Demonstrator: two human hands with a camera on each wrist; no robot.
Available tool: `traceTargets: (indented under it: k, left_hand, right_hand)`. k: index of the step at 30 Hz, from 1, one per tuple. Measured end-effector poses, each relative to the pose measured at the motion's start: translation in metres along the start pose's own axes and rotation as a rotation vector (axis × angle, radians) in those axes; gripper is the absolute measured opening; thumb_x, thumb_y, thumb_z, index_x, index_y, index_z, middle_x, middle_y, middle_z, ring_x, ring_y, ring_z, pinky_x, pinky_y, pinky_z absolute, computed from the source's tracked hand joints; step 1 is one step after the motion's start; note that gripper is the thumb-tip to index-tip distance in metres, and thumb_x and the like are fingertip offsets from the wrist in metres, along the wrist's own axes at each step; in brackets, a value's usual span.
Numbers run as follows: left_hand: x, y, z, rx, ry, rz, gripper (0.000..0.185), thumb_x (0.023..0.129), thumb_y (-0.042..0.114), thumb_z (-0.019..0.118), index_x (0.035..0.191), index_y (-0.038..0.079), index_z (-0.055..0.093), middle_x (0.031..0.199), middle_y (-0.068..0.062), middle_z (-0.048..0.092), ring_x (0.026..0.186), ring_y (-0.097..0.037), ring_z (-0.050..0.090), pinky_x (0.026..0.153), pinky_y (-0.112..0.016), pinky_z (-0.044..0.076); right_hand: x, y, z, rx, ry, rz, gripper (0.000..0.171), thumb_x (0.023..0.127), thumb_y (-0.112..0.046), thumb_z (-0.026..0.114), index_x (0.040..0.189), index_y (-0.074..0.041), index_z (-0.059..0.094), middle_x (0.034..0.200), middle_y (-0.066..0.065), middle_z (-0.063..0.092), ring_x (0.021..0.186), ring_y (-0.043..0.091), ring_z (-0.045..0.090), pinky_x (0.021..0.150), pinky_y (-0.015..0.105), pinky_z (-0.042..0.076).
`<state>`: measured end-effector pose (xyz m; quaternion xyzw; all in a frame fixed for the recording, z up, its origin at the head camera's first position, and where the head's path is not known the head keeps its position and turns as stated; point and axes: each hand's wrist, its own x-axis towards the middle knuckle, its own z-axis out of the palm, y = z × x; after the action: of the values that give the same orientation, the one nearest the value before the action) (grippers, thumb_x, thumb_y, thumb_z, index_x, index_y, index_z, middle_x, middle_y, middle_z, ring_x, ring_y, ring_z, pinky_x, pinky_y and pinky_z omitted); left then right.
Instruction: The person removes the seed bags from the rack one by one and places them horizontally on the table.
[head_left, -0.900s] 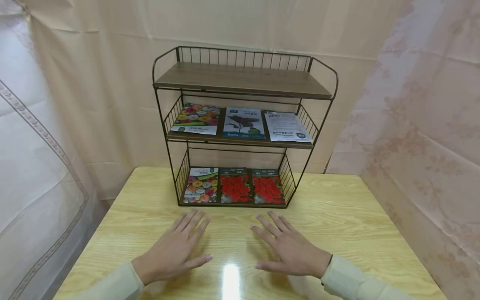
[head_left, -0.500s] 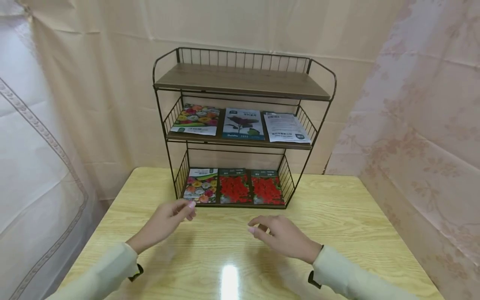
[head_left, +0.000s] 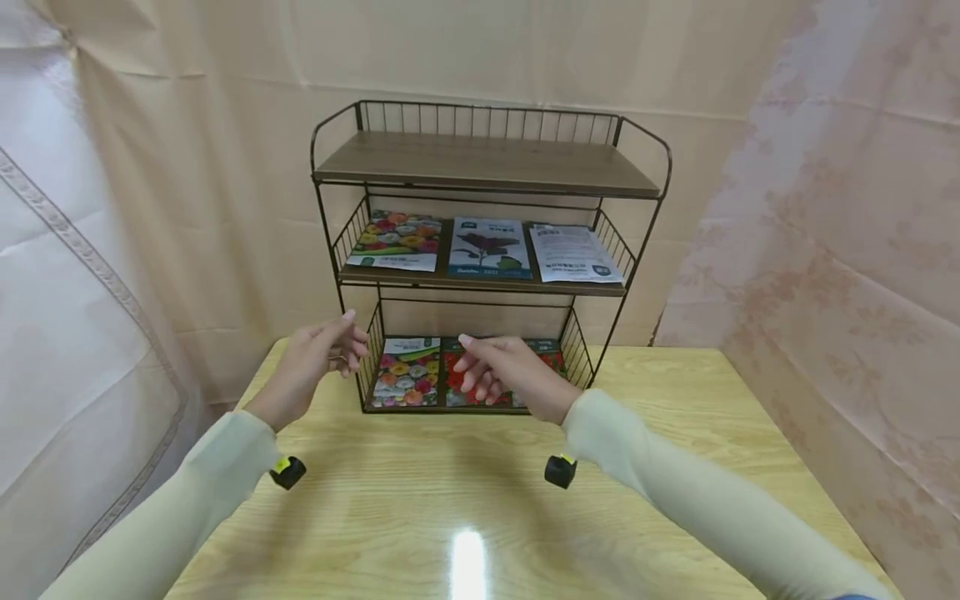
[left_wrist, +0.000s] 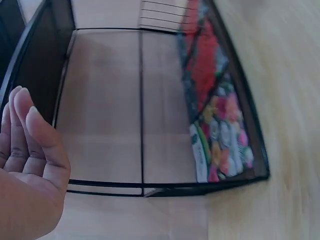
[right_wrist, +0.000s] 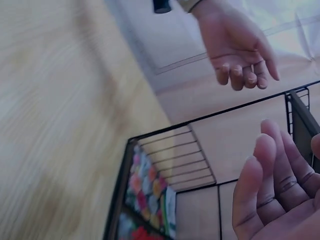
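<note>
Red packet (head_left: 468,379) (bottom shelf) just beneath right hand (head_left: 502,372).

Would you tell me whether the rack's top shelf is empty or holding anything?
Empty: the top shelf shows only bare wood.

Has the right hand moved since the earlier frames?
Yes. The right hand has lifted off the table and moved forward to the rack's bottom shelf.

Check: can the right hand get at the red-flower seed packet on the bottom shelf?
Probably yes: the right hand hangs open in front of the rack's open front, above the red-flower seed packet, with nothing between.
</note>
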<state>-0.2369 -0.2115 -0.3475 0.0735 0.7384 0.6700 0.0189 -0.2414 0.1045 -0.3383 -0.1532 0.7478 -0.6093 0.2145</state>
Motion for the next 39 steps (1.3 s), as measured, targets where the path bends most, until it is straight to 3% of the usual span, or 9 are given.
traceTargets:
  k: [5, 9, 15, 19, 24, 34, 39]
  left_hand:
    - [0.008, 0.009, -0.001, -0.141, 0.002, -0.005, 0.060, 0.103, 0.051, 0.058, 0.110, -0.009, 0.062, 0.088, -0.005, 0.069, 0.070, -0.016, 0.060, 0.062, -0.027, 0.051]
    - [0.010, 0.013, -0.003, -0.179, -0.009, 0.000, 0.053, 0.105, 0.046, 0.058, 0.106, -0.007, 0.065, 0.085, -0.006, 0.069, 0.066, -0.015, 0.059, 0.059, -0.026, 0.050]
    - [0.015, 0.020, -0.002, -0.182, -0.019, 0.010, 0.049, 0.104, 0.048, 0.060, 0.098, 0.000, 0.070, 0.082, -0.004, 0.069, 0.061, -0.013, 0.058, 0.057, -0.026, 0.048]
    - [0.020, 0.024, -0.002, -0.198, -0.015, -0.001, 0.052, 0.103, 0.049, 0.061, 0.098, -0.002, 0.069, 0.080, -0.004, 0.069, 0.060, -0.012, 0.058, 0.056, -0.025, 0.049]
    - [0.023, 0.028, -0.002, -0.196, -0.010, -0.021, 0.054, 0.102, 0.051, 0.062, 0.098, -0.002, 0.070, 0.079, -0.004, 0.069, 0.057, -0.012, 0.057, 0.055, -0.026, 0.049]
    - [0.032, 0.033, -0.001, -0.159, -0.004, -0.036, 0.056, 0.102, 0.055, 0.059, 0.100, 0.000, 0.070, 0.079, -0.003, 0.069, 0.055, -0.012, 0.056, 0.053, -0.026, 0.049]
    - [0.035, 0.035, 0.001, -0.163, 0.008, -0.046, 0.054, 0.102, 0.056, 0.057, 0.094, 0.005, 0.073, 0.077, -0.002, 0.069, 0.055, -0.012, 0.056, 0.054, -0.026, 0.049]
  right_hand:
    - [0.018, -0.019, 0.006, 0.084, 0.000, -0.014, 0.059, 0.102, -0.058, 0.054, 0.111, -0.002, 0.069, 0.089, 0.007, 0.068, 0.067, 0.017, 0.056, 0.065, 0.031, 0.051]
    - [0.027, -0.031, 0.013, 0.159, -0.008, -0.018, 0.056, 0.102, -0.058, 0.056, 0.108, -0.004, 0.070, 0.087, 0.005, 0.067, 0.065, 0.015, 0.053, 0.064, 0.029, 0.048]
    - [0.039, -0.042, 0.017, 0.247, -0.005, -0.044, 0.052, 0.104, -0.054, 0.055, 0.104, -0.005, 0.071, 0.084, 0.004, 0.067, 0.062, 0.013, 0.053, 0.061, 0.027, 0.047]
    - [0.047, -0.047, 0.019, 0.274, 0.002, -0.048, 0.052, 0.103, -0.055, 0.055, 0.103, -0.006, 0.071, 0.083, 0.003, 0.067, 0.062, 0.013, 0.053, 0.061, 0.026, 0.048]
    - [0.054, -0.051, 0.021, 0.303, 0.002, -0.049, 0.060, 0.103, -0.057, 0.053, 0.112, 0.000, 0.068, 0.081, 0.001, 0.067, 0.061, 0.012, 0.053, 0.063, 0.028, 0.047]
    - [0.062, -0.058, 0.029, 0.365, 0.045, -0.031, 0.063, 0.104, -0.057, 0.052, 0.115, 0.003, 0.068, 0.079, 0.001, 0.066, 0.060, 0.013, 0.053, 0.062, 0.029, 0.046]
    - [0.066, -0.061, 0.033, 0.376, 0.073, -0.006, 0.064, 0.102, -0.062, 0.051, 0.105, -0.001, 0.071, 0.077, 0.002, 0.067, 0.058, 0.013, 0.053, 0.059, 0.028, 0.046]
